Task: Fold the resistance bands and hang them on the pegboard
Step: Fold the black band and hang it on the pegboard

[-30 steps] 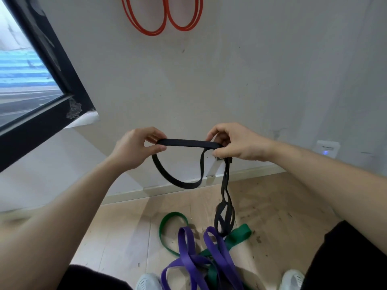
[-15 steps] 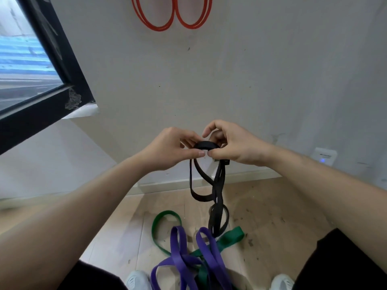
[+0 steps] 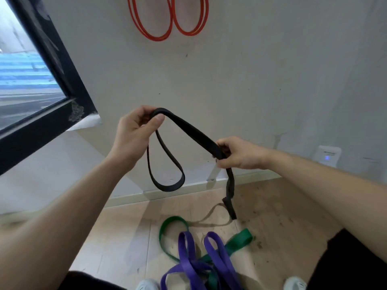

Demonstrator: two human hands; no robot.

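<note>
Wall (image 3: 251,80): hung bands (image 3: 150,28) were high, window (image 3: 25,80) stood left.
Floor (image 3: 125,237): loose bands (image 3: 185,245) lay beneath the held band (image 3: 194,133).

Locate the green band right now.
Head view, bottom centre: the green band lies on the wooden floor, partly under the purple bands and just below the dangling end of the black band.

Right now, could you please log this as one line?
left hand, right hand: grip black band | red bands: wall | purple band, green band: floor
</note>
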